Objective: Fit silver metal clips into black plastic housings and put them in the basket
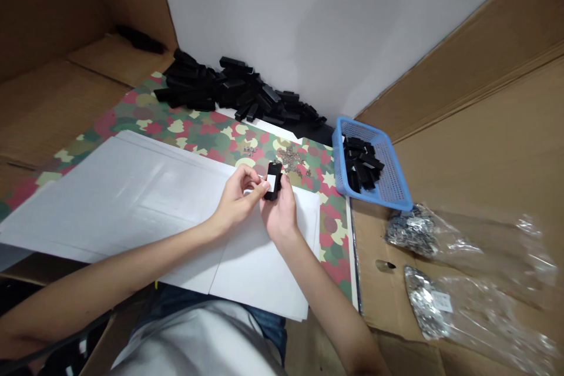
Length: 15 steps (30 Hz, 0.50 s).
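Between my two hands is a small black rectangular plastic part (274, 171) with a white patch on its face, held above the white sheets (176, 188). My right hand (282, 211) is wrapped round it from below and the right side. From the left, my left hand (240, 191) pinches at its edge, thumb on the white patch. Whether a smaller piece sits in that pinch is hidden. Just beyond my hands, small metal bits (291, 157) lie scattered on the camouflage-patterned table cover (198, 132), with a smaller cluster (249, 151) to their left.
A long heap of black plastic parts (238, 91) lies along the back wall. The blue basket (396, 179) at the right holds more black pieces. Two clear plastic bags of shiny metal parts, one upper (412, 229) and one lower (423, 305), rest on cardboard (374, 294).
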{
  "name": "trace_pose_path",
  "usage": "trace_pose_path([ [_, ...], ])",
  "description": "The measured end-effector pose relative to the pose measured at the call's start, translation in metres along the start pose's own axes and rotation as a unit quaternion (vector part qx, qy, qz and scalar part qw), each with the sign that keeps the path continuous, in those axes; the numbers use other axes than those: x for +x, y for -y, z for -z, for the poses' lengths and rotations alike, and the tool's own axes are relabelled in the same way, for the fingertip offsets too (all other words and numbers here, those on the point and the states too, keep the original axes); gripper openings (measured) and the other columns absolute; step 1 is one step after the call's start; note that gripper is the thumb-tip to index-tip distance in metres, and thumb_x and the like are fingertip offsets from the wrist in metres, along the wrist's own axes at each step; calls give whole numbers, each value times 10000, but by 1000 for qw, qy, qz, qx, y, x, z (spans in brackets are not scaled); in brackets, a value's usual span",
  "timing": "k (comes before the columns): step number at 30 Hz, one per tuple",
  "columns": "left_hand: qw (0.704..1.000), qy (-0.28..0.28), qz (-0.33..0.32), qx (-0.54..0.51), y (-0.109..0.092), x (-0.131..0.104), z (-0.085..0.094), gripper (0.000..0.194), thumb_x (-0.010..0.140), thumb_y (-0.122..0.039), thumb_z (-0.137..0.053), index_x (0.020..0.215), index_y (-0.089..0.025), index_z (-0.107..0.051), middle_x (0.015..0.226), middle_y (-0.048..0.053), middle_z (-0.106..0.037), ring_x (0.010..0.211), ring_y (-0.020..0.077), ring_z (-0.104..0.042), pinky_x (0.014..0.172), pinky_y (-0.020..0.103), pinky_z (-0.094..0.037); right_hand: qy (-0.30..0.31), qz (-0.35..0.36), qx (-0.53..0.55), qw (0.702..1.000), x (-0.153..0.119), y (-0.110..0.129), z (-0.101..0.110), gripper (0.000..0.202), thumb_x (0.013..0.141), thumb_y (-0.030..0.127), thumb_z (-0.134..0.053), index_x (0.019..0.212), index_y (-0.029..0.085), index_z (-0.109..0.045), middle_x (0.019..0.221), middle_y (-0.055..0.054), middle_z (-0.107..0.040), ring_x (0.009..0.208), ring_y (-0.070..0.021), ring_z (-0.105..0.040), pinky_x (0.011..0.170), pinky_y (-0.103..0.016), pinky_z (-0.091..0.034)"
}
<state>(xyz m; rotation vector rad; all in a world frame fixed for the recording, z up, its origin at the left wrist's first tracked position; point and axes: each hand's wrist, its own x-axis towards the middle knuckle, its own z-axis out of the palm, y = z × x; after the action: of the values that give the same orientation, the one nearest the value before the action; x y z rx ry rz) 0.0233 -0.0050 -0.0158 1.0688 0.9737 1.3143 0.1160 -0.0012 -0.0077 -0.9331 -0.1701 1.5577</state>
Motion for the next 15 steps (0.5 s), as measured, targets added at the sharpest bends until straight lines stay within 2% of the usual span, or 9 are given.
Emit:
trace_pose_path([
  [8,1000,2,-1,4,0,0,0,343,757,-388,-740,766,-202,-452,721,-18,-577,666,127,-533,628,252,-391,3,4,10,1000,1,-1,2,127,898,278,-504,858,212,-604,706,40,-671,676,-96,-645,726,-211,-520],
  [15,999,1,-20,30,4,0,0,330,777,-392,-717,773,-200,-449,718,-16,-546,666,128,-511,645,262,-396,-7,1,-2,1000,2,-1,2,129,875,311,-527,861,210,-607,756,20,-688,733,-117,-663,791,-246,-523],
])
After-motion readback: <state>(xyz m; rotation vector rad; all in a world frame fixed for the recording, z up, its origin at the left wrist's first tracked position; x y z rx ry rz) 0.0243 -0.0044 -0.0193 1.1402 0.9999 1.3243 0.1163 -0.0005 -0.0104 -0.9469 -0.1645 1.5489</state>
